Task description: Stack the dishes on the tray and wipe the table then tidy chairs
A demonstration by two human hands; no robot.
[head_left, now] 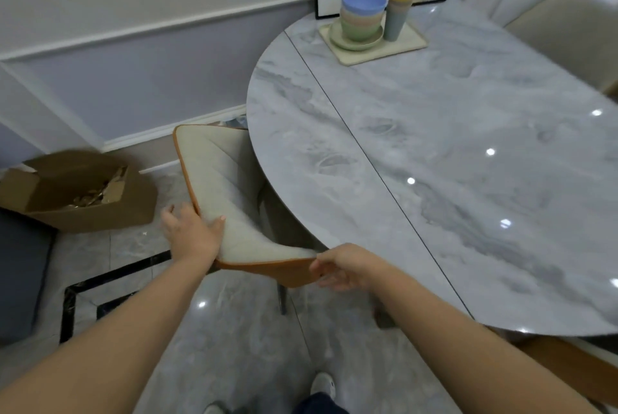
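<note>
Gripping one chair [230,199]: two hands, left hand [192,233], right hand [346,268]

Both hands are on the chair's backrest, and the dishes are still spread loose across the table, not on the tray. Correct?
Not quite. The head view shows the dishes already stacked on the tray at the table's far end. The rest holds: the left hand and right hand both hold the chair's backrest.

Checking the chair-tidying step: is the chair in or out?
In: the chair has its seat under the table edge.
</note>
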